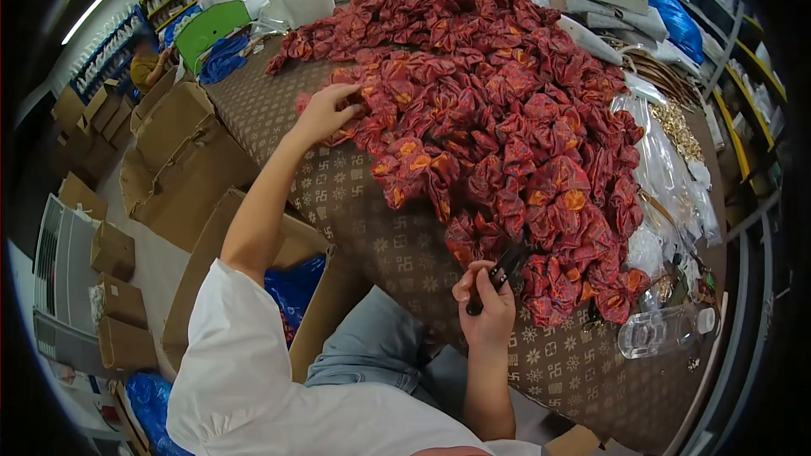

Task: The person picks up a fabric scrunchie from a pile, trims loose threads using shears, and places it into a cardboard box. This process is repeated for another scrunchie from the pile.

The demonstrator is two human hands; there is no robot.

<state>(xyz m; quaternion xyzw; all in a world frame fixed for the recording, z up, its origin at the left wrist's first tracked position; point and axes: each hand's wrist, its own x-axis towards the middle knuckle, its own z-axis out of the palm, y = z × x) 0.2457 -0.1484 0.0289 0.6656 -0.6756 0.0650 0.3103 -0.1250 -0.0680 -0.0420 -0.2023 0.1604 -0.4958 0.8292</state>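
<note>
A large heap of red scrunchies (473, 101) with orange and blue patterning covers much of the brown patterned tablecloth (372, 228). My left hand (328, 112) reaches to the left edge of the heap. Its fingers are curved with a gap between thumb and forefinger, and nothing shows gripped in them. Some red fabric beside this hand is blurred. Close to my body, my right hand (490, 304) is closed around a slim black tool (505, 266) that looks like thread snips. The tool's tip points at the near edge of the heap, and my fingers hide part of it.
A clear plastic bottle (655, 332) lies at the right. Beyond it are clear bags (655, 160) and gold-coloured small parts (678, 131). Open cardboard boxes (190, 169) stand left of the table. Another person (145, 66) is at the far left.
</note>
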